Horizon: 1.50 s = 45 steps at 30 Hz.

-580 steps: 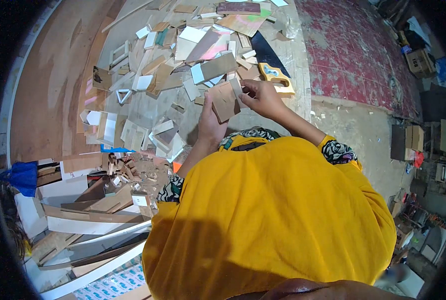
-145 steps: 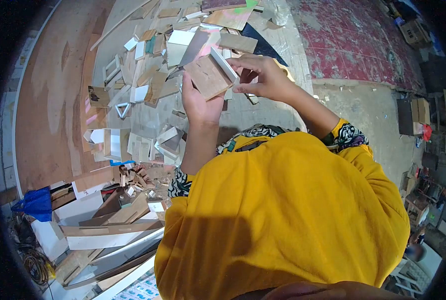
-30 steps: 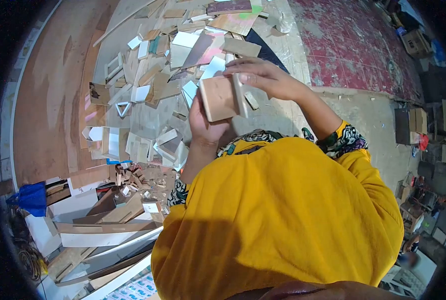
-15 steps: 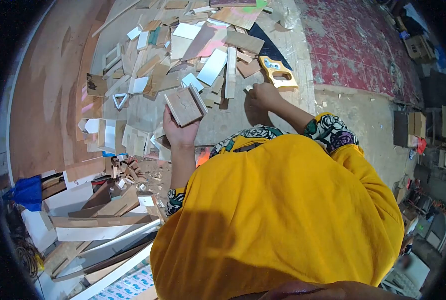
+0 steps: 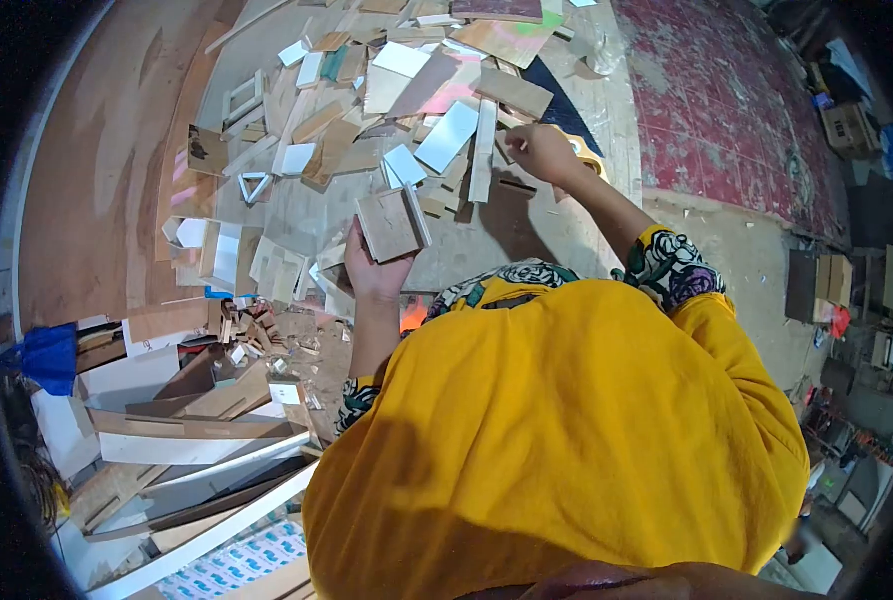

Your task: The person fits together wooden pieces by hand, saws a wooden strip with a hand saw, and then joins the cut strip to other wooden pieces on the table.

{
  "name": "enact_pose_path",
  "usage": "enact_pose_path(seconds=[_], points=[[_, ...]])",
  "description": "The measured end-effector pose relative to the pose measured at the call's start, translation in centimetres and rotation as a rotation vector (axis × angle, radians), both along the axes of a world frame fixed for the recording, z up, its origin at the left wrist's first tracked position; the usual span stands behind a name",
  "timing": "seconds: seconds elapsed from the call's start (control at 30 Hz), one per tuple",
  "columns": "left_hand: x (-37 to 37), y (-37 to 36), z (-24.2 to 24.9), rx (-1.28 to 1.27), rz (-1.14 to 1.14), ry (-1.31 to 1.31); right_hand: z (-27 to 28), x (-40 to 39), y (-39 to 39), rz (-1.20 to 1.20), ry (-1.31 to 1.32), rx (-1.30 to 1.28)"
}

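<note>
My left hand [image 5: 378, 270] is closed around the lower edge of a small wooden panel with raised strips along its edges [image 5: 388, 225], held up over the worktable. My right hand [image 5: 544, 155] hovers over the right part of the table with its fingers curled together; whether something small sits between the fingertips I cannot make out. Behind that hand lies a handsaw, its dark blade [image 5: 564, 105] in sight and its yellow handle [image 5: 590, 158] mostly covered. A short thin strip [image 5: 517, 187] lies just below the right hand.
Wood and white board offcuts [image 5: 448, 136] are strewn across the worktable [image 5: 456, 240]. A small triangular frame [image 5: 254, 187] lies at left. Long boards and scraps [image 5: 191, 425] pile up on the lower left floor. Red worn flooring [image 5: 711, 110] stretches to the right.
My right hand has moved up and slightly right, now covering much of the saw handle. My left hand still holds the panel. The whole view has shifted a little.
</note>
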<state>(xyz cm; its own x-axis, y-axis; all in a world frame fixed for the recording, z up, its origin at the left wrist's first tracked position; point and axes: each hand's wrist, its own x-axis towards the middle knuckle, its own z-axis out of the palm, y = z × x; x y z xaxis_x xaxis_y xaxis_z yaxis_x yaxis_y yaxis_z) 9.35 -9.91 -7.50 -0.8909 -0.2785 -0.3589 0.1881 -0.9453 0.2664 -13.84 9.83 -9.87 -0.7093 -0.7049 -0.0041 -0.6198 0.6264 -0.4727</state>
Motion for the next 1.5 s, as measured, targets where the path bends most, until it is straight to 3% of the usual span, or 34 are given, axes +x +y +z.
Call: enact_pose_path(seconds=[0.07,0.13,0.2,0.27,0.3,0.37,0.5,0.6,0.8,1.0,1.07,1.17,1.3,1.37,1.5], points=[[-0.1,-0.1,-0.3,-0.023,-0.004,0.009,1.3,0.6,-1.3,0.086,-0.136,-0.252],[-0.5,0.3,0.3,-0.025,-0.033,0.015,3.2,2.1,-2.5,0.137,-0.148,-0.263],[-0.9,0.8,0.7,-0.015,-0.041,0.024,4.2,3.4,-3.7,0.294,-0.393,-0.453],[-1.3,1.2,0.9,-0.006,-0.05,0.032,7.5,5.2,-3.9,0.474,-0.445,-0.421],[-1.6,1.4,1.0,0.019,-0.033,0.027,7.6,5.7,-4.1,0.477,-0.448,-0.419],[-1.7,2.1,1.6,0.064,-0.008,0.038,7.6,6.2,-4.3,0.709,-0.275,-0.485],[-2.4,2.9,2.9,0.047,-0.044,0.074,7.2,6.9,-4.5,0.679,-0.219,-0.474],[-3.3,3.3,3.7,0.053,0.044,0.039,7.2,7.1,-4.4,0.585,-0.359,-0.55],[-3.6,4.2,5.2,0.009,-0.066,0.111,8.7,6.9,-3.5,0.541,-0.383,-0.672],[-3.6,4.9,6.5,0.037,-0.07,0.164,9.8,7.1,-2.7,0.523,-0.224,-0.605],[-3.5,5.3,7.5,-0.04,-0.051,0.067,10.5,7.3,-2.4,0.536,-0.128,-0.64],[-3.1,5.5,8.5,-0.018,-0.065,0.135,11.3,7.9,-2.1,0.524,-0.135,-0.756],[-2.8,5.9,9.4,-0.031,-0.067,0.219,12.9,8.3,-1.1,0.481,-0.087,-0.711],[-2.5,5.6,9.3,-0.117,-0.225,0.391,13.5,8.3,-0.9,0.509,-0.045,-0.628],[-2.4,5.7,9.3,-0.108,-0.242,0.372,13.8,8.1,-0.4,0.545,-0.027,-0.577]])
